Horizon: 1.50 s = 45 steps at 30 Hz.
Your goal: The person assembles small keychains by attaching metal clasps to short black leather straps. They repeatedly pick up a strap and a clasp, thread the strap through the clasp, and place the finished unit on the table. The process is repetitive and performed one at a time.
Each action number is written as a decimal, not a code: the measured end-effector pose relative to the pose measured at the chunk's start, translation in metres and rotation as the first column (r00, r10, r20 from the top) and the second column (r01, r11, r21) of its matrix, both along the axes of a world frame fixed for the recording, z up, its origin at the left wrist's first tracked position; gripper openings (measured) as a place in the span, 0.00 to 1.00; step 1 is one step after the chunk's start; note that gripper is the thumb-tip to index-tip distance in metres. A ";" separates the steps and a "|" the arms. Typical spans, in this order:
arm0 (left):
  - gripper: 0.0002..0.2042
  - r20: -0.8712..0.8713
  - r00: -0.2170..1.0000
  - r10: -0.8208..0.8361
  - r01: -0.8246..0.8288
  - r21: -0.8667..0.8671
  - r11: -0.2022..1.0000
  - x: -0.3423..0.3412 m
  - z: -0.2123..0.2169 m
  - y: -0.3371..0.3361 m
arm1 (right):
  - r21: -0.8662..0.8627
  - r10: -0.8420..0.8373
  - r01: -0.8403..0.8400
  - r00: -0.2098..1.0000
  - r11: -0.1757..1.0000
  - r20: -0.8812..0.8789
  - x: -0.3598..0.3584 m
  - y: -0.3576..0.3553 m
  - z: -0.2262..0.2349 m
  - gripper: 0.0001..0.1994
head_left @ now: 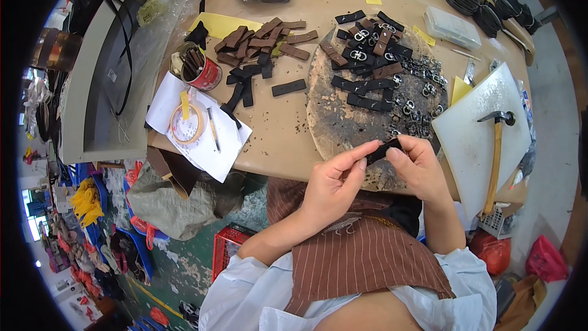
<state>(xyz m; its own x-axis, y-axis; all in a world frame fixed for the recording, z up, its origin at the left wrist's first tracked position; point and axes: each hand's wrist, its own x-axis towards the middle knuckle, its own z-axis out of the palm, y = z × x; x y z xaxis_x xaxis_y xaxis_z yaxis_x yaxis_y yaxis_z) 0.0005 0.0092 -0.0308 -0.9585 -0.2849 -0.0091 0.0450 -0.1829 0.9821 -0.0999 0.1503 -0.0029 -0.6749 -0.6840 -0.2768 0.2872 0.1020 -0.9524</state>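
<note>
Just below the centre of the frame, the left hand and the right hand pinch a short black strap piece between them, each with thumb and forefinger closed on one end while the other fingers curl loosely; it hangs just above the near edge of the round, scarred work block. The piece looks light, thin and pliable, probably leather or the like, so it should bend easily and is best taken by its ends or flat faces, as it is here. Whether a metal buckle is already fitted to it cannot be told, since the fingertips cover most of it. Similar black straps with silver buckles lie in the upper centre, brown strips further left, a hammer on a white board at right. The person's lap is partly hidden by a striped brown apron.
</note>
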 end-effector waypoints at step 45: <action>0.11 -0.202 0.973 0.114 -0.223 -0.682 0.696 -0.045 -0.033 -0.027 | 0.407 0.095 0.421 0.591 0.810 -0.801 -0.050 0.012 -0.039 0.14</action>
